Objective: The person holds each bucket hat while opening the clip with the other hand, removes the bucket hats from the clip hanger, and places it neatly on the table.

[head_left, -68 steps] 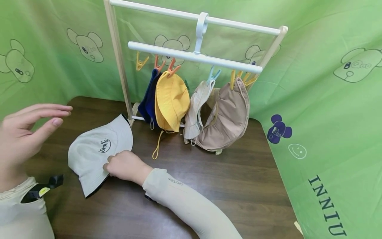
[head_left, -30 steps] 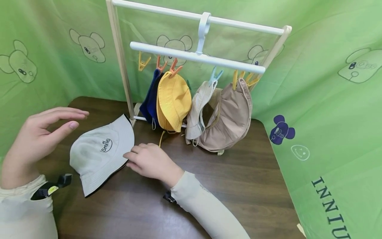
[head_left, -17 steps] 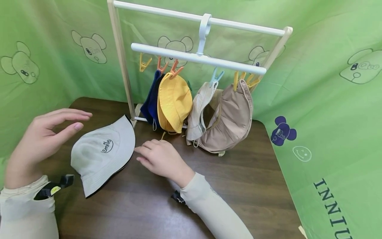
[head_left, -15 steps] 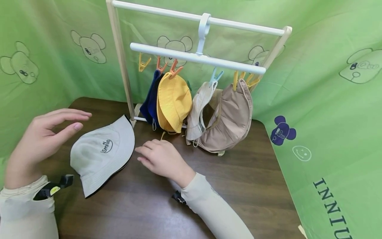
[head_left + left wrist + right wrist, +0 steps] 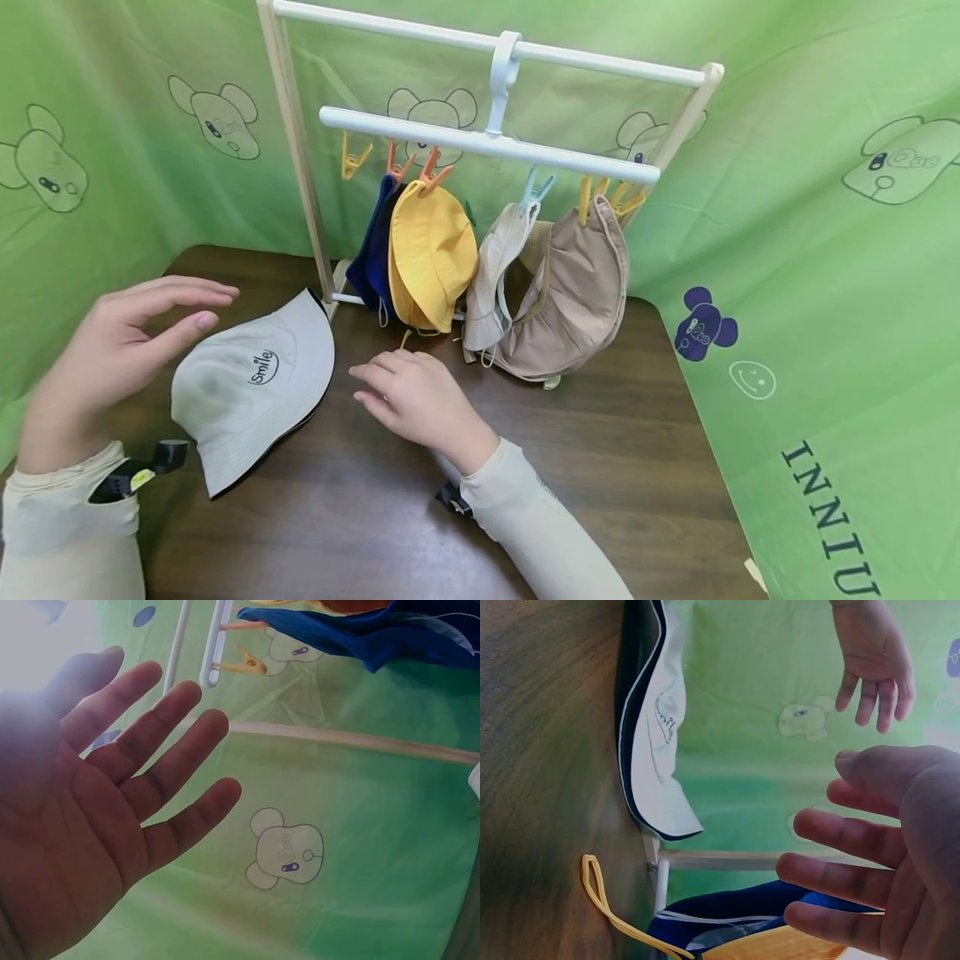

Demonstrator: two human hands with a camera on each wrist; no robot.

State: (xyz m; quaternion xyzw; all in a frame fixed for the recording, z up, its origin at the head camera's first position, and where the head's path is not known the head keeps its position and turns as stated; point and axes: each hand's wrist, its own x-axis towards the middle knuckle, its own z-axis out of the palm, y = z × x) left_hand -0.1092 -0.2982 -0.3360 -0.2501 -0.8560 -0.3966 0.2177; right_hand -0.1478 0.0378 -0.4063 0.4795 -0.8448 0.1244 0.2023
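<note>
A pale grey bucket hat (image 5: 232, 383) with "smile" lettering and a dark lining lies on the wooden table at the left. Above and to the left of it hovers my left hand (image 5: 123, 350), fingers extended and holding nothing. My right hand (image 5: 420, 400) is just right of the brim, apart from it, with relaxed, spread fingers. In the right wrist view the hat (image 5: 656, 727) shows edge-on beyond the right fingers. The left wrist view shows my left palm (image 5: 97, 810) bare.
A white hanger (image 5: 487, 146) on a wood-framed rack holds a navy hat (image 5: 371, 250), a yellow hat (image 5: 435, 254), a light beige hat (image 5: 497, 279) and a brown sun hat (image 5: 581, 292) by clips. The leftmost yellow clip (image 5: 354, 156) holds nothing. Green printed cloth (image 5: 795, 267) surrounds the table.
My right hand has let go of the hat's brim and drawn back to the right. My left hand has moved rightward, nearer the hat. The hat lies where it was.
</note>
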